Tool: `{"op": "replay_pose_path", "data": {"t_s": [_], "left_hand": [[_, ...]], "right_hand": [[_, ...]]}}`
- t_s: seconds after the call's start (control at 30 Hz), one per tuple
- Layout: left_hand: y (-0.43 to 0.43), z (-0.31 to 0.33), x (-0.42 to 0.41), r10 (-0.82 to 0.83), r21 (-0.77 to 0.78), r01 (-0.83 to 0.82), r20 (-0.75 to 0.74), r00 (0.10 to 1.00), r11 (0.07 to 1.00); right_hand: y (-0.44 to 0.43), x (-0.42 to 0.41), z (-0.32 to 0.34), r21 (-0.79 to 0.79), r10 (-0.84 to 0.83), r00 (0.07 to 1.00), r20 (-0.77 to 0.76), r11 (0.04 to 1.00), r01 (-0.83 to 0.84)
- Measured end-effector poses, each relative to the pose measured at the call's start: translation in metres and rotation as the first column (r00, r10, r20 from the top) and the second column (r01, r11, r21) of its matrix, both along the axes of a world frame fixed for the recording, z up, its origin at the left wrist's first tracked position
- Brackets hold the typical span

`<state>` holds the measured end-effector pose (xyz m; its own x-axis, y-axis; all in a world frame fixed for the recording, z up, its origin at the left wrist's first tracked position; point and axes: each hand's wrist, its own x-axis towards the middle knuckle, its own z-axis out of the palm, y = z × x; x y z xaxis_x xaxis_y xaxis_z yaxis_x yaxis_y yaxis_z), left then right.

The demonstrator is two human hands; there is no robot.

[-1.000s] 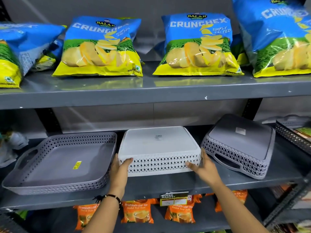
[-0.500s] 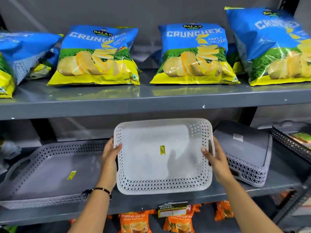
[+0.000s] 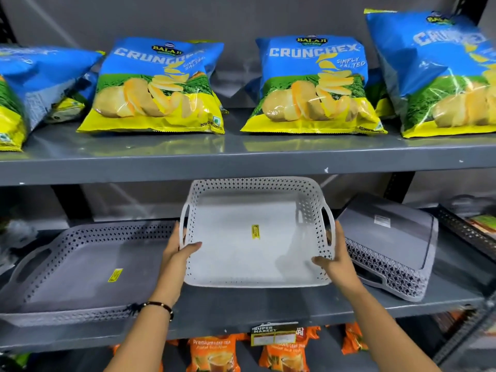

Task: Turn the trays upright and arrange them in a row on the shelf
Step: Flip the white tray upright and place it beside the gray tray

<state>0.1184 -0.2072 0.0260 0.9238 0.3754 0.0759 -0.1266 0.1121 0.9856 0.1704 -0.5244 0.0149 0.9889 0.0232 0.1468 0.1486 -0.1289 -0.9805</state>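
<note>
Light, stiff and a little slick by the look of it, the white perforated plastic tray (image 3: 255, 234), open side up with a yellow sticker inside, hangs tilted just above the shelf (image 3: 241, 310), left hand (image 3: 178, 247) and right hand (image 3: 336, 257) fingers curled over its side rims below the handle slots.

Chip bags (image 3: 314, 84): "BALAJI CRUNCHEX, SIMPLY SALTED"
Shelf-edge tag (image 3: 273, 333): "SUPER MARKET"
Tea packs (image 3: 212, 355): "Premium LEAF TEA"
Yellow tray stickers (image 3: 255, 231): too small to read
</note>
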Motion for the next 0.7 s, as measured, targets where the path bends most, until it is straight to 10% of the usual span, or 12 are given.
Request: {"op": "replay_pose_path", "data": {"t_s": [0.33,0.7], "left_hand": [[-0.003,-0.015,-0.011,0.011,-0.126,-0.016,-0.044,0.999,0.992],[-0.011,-0.046,-0.02,0.161,0.11,-0.142,-0.186,0.969,0.984]], "right_hand": [[0.004,0.003,-0.01,0.098,-0.001,0.981,-0.195,0.995,0.02],[0.004,-0.01,-0.051,0.066,-0.016,0.968,-0.252,0.997,0.034]]}}
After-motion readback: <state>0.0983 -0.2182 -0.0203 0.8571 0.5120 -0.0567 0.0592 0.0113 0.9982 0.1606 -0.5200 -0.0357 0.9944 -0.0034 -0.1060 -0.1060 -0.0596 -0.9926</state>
